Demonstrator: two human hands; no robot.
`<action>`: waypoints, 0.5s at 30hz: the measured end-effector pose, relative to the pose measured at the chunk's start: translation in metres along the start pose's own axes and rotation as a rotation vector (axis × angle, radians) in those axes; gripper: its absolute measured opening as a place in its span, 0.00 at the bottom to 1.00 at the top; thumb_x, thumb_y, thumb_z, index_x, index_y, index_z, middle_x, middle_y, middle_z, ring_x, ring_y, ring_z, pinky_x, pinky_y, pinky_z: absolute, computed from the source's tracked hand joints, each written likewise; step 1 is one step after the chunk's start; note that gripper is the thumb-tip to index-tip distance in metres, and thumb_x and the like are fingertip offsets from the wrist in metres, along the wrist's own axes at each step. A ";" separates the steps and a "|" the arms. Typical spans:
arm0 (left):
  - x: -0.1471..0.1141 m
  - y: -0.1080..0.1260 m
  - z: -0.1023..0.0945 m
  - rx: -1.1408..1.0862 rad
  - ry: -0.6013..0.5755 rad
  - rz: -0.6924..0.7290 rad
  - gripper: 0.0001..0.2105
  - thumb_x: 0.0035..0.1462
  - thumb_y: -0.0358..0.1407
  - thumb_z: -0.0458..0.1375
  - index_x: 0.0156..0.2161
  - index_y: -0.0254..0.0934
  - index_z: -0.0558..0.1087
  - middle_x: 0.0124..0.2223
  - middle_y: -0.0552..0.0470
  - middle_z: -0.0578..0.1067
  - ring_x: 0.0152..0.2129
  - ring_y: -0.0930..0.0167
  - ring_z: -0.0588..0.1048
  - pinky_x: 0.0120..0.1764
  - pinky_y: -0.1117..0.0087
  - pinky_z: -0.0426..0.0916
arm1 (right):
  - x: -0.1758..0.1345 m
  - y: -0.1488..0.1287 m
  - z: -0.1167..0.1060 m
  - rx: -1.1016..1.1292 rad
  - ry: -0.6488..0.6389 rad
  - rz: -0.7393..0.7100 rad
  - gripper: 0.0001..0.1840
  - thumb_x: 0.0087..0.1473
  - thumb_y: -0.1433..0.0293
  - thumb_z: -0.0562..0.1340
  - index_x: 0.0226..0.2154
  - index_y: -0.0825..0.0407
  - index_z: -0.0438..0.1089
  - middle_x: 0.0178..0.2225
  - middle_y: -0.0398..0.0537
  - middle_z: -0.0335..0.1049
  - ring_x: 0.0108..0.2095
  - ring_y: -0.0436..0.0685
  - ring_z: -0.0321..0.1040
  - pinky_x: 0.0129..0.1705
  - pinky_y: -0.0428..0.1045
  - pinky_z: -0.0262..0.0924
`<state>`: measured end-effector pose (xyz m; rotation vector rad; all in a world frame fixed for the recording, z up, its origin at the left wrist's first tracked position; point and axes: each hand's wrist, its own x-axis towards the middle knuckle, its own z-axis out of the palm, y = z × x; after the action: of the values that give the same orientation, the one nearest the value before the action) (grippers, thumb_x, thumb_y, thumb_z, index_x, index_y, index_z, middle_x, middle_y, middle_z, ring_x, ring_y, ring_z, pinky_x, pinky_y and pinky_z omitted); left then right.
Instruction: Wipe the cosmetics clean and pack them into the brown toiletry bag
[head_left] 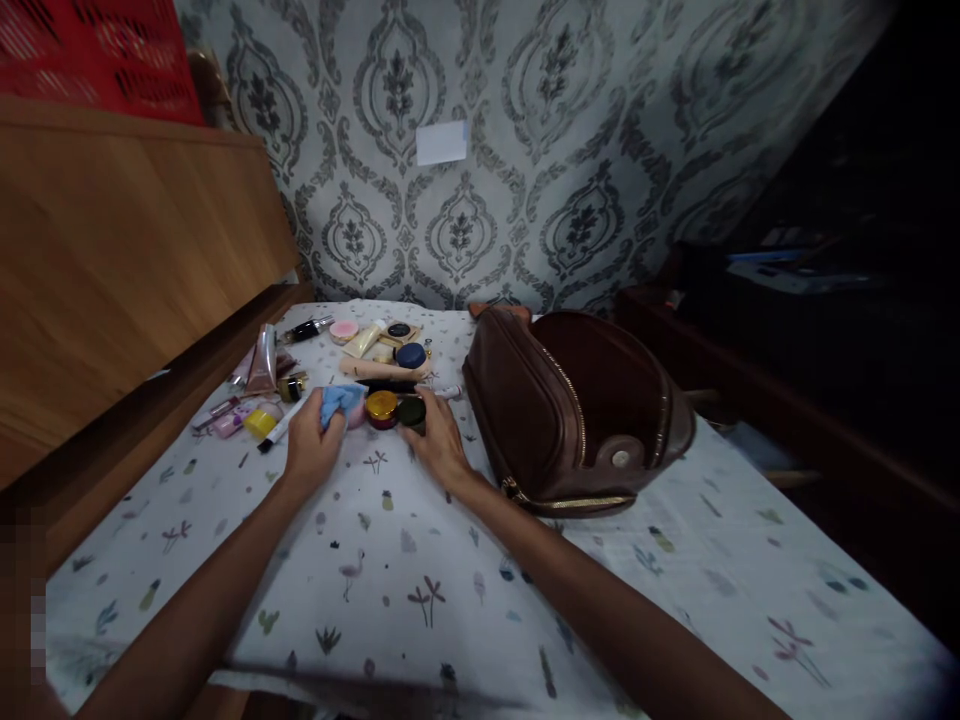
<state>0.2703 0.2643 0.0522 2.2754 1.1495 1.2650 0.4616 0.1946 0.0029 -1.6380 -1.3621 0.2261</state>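
My left hand [307, 448] is closed on a crumpled blue cloth [342, 402], beside a pink round container [356, 414] that the cloth partly covers. The thumb and fingers of my right hand [442, 440] grip the edge of a dark green round jar [409, 412]. Between the two hands sits a gold-lidded jar [381, 407]. A dark slim tube [386, 385] lies just behind the jars, and a white pen-like stick [450, 392] pokes out past my right fingers. Another white stick with a black tip [279, 432] rests by my left hand.
A brown leather toiletry bag [525, 400] stands unzipped on the right of the patterned tablecloth [390, 560]. Several cosmetics lie behind and left, including a brownish tube [262, 362], a navy round case [410, 355] and a yellow item [262, 420]. Wooden furniture [142, 230] borders the left.
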 end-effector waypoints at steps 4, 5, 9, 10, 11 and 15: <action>0.005 -0.013 -0.001 -0.065 0.018 -0.067 0.04 0.56 0.36 0.51 0.32 0.39 0.63 0.25 0.59 0.62 0.22 0.72 0.61 0.27 0.71 0.56 | 0.001 -0.002 0.002 -0.004 0.014 0.029 0.31 0.48 0.72 0.65 0.56 0.51 0.61 0.50 0.53 0.62 0.53 0.62 0.63 0.56 0.58 0.61; 0.006 -0.016 -0.001 -0.083 0.009 -0.085 0.04 0.57 0.37 0.51 0.33 0.39 0.65 0.26 0.59 0.64 0.23 0.72 0.62 0.28 0.71 0.57 | 0.000 -0.003 0.002 -0.019 0.009 0.037 0.31 0.48 0.72 0.66 0.55 0.51 0.61 0.50 0.54 0.62 0.52 0.62 0.64 0.56 0.59 0.61; 0.009 -0.027 0.003 -0.117 -0.019 -0.129 0.07 0.58 0.38 0.51 0.38 0.38 0.67 0.31 0.56 0.69 0.28 0.70 0.67 0.33 0.70 0.62 | -0.002 -0.004 -0.001 -0.114 0.000 0.053 0.30 0.49 0.71 0.65 0.56 0.50 0.62 0.50 0.54 0.64 0.51 0.64 0.65 0.54 0.61 0.61; 0.009 -0.028 0.004 -0.122 -0.026 -0.135 0.07 0.58 0.38 0.51 0.38 0.38 0.67 0.32 0.55 0.69 0.29 0.70 0.68 0.34 0.69 0.63 | -0.002 -0.004 -0.001 -0.131 0.003 0.052 0.30 0.50 0.71 0.64 0.56 0.50 0.62 0.49 0.54 0.65 0.50 0.64 0.65 0.54 0.61 0.61; 0.010 -0.028 0.005 -0.130 -0.039 -0.137 0.07 0.59 0.38 0.50 0.38 0.38 0.67 0.33 0.55 0.70 0.30 0.69 0.68 0.35 0.69 0.63 | -0.003 -0.004 -0.002 -0.140 0.008 0.046 0.30 0.50 0.71 0.64 0.56 0.50 0.61 0.50 0.54 0.65 0.51 0.65 0.65 0.54 0.62 0.61; 0.014 -0.030 0.006 -0.196 -0.137 -0.165 0.09 0.60 0.39 0.49 0.40 0.38 0.68 0.34 0.54 0.71 0.33 0.68 0.70 0.39 0.68 0.65 | -0.009 -0.005 -0.003 -0.148 0.054 0.002 0.30 0.49 0.72 0.64 0.56 0.51 0.62 0.50 0.56 0.64 0.51 0.66 0.63 0.54 0.63 0.60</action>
<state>0.2645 0.2943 0.0393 2.0451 1.0880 1.0911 0.4571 0.1851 0.0040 -1.7550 -1.3635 0.0827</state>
